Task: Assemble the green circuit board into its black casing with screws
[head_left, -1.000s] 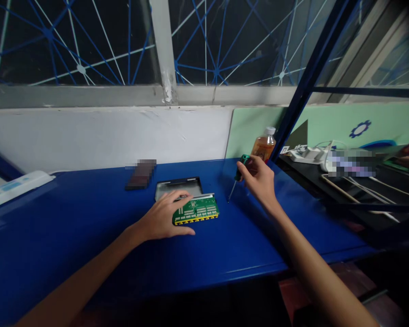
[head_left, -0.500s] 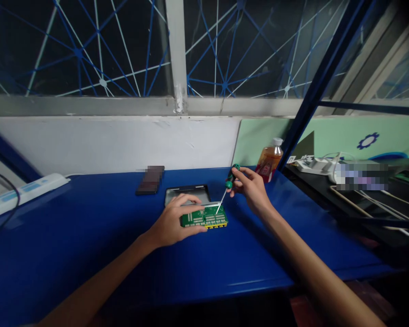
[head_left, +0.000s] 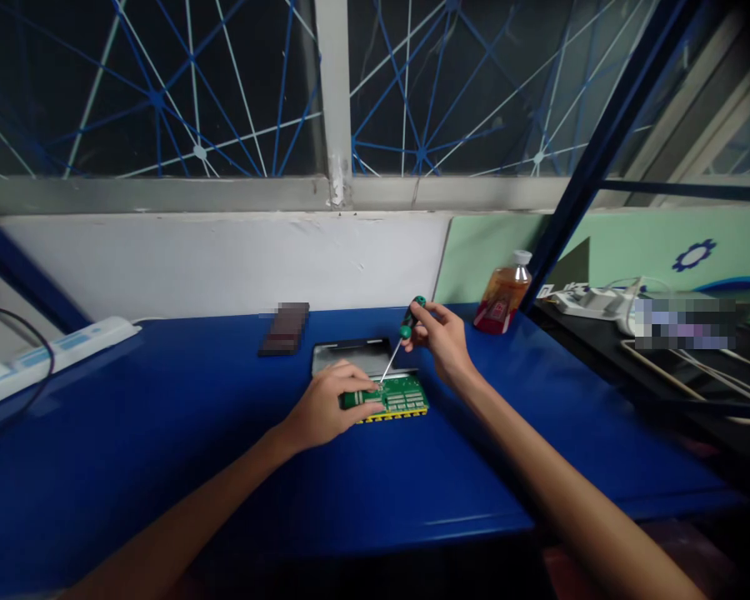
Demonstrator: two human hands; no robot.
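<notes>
A green circuit board [head_left: 406,392] with yellow parts along its front edge lies on the blue table. My left hand [head_left: 331,402] is over its left end, thumb and fingers on the board. In my right hand [head_left: 438,333] is a screwdriver [head_left: 405,332] with a green and black handle, held at a slant. Its thin metal tip comes down on the board near my left fingertips. Right behind the board sits a shallow dark-rimmed tray or cover [head_left: 350,353], partly hidden by my left hand.
A dark phone [head_left: 285,330] lies at the back of the table [head_left: 225,500]. On the left is a white power strip [head_left: 56,358]. A bottle of reddish drink [head_left: 505,293] stands at the back right, near a blue post and cables [head_left: 681,367].
The screwdriver and my right hand have moved left, so the tip is now by my left fingers. My left hand's fingers have drawn closer together on the board. The view has shifted slightly.
</notes>
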